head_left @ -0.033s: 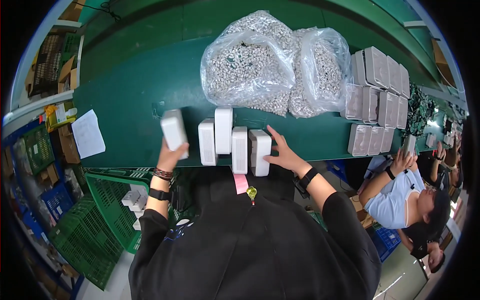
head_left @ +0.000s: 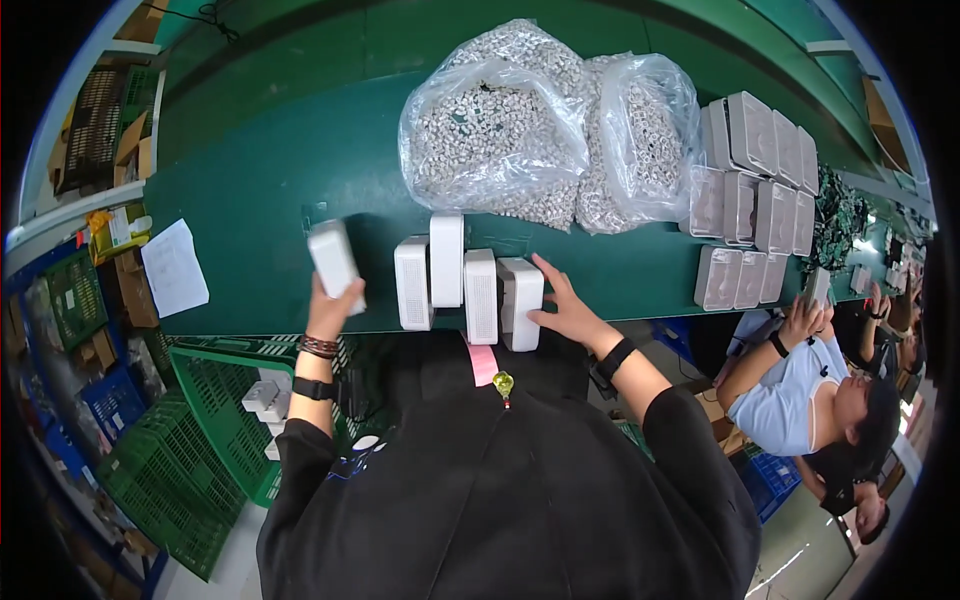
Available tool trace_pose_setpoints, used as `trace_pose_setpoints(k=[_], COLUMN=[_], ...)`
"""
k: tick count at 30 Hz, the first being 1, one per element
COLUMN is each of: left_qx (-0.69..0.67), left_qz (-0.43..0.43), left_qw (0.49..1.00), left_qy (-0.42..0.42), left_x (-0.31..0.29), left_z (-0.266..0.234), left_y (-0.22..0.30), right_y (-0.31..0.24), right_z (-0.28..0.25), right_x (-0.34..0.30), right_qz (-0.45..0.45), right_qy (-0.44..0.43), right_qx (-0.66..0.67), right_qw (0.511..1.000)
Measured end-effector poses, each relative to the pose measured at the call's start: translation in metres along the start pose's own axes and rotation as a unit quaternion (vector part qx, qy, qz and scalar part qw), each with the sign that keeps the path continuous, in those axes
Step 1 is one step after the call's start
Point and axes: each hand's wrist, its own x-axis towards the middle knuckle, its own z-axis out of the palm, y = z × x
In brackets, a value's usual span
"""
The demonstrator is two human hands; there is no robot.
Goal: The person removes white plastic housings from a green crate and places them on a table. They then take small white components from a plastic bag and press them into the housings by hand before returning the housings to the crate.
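Observation:
My left hand [head_left: 328, 308] is closed around the lower end of a white plastic housing [head_left: 333, 252], tilted above the bench near its front edge. To its right, several similar white housings stand on edge in a staggered row; one near the middle [head_left: 447, 260] sits farther back, beside one with a grille-like face [head_left: 481, 297]. My right hand [head_left: 575, 312] is at the row's right end with fingers spread. Its thumb touches the rightmost housing [head_left: 521, 303], whose side looks hollow, and the index finger points past its far corner.
Clear plastic bags [head_left: 500, 130] full of small metallic-looking parts lie at the back of the green bench [head_left: 260, 160]. Stacked grey-white housings [head_left: 757, 135] stand at right, near a co-worker [head_left: 790, 390]. A paper sheet [head_left: 176, 268] lies at left. A green crate [head_left: 215, 420] with white pieces stands below.
My left hand has moved a little left, carrying the white housing with it. My right hand has stayed at the rightmost housing.

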Motion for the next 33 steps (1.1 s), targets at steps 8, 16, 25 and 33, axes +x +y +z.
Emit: trace_pose_setpoints(k=[8, 16, 25, 33], left_qx=[0.470, 0.510, 0.178, 0.117], left_qz=[-0.008, 0.068, 0.171, 0.152], left_qw=[0.812, 0.746, 0.966, 0.976], left_qy=[0.346, 0.422, -0.075, 0.106], left_x=[0.058, 0.057, -0.027, 0.022], left_z=[-0.037, -0.012, 0.053, -0.037], left_y=[-0.037, -0.023, -0.001, -0.080], right_y=[0.009, 0.123, -0.029, -0.012], right_z=[0.014, -0.088, 0.063, 0.077], right_x=[-0.016, -0.034, 0.009, 0.011], right_qz=[0.069, -0.038, -0.113, -0.053], right_qy=[0.168, 0.374, 0.269, 0.203], right_qx=[-0.061, -0.140, -0.309, -0.214], right_qw=[0.981, 0.916, 0.905, 0.954])
